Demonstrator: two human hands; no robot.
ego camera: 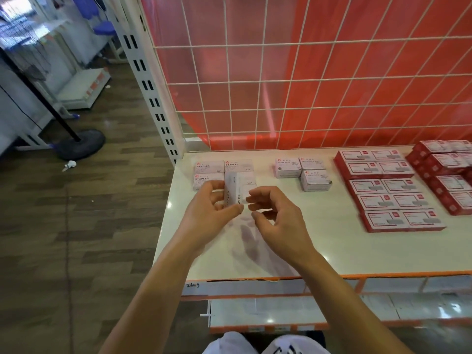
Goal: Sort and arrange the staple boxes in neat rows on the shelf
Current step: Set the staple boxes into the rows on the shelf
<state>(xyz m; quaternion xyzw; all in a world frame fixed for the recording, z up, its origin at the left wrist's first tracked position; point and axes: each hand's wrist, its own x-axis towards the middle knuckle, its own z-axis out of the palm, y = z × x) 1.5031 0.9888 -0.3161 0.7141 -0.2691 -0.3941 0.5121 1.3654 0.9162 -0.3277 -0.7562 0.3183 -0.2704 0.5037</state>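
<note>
The left hand (209, 208) pinches one white box (233, 192) on edge, "STAPLES" down its side, over the shelf (332, 251) near its 11 o'clock corner. The right hand (275, 215) hangs loosely curled beside it, gripping nothing. Just behind, flat staple boxes (206, 166) marked "STAPLES" already form rows, so little seems left; "PAPER CLIPS" boxes (288, 167) lie at 12 o'clock.

I hold one white staple box (233, 190) in my left hand (204, 213), stood on edge with its STAPLES lettering running up the side, over the left part of the pale shelf (332, 246). Behind it, more staple boxes (206, 166) lie flat and label-up in a tight block, edges touching, near the back left corner.
</note>
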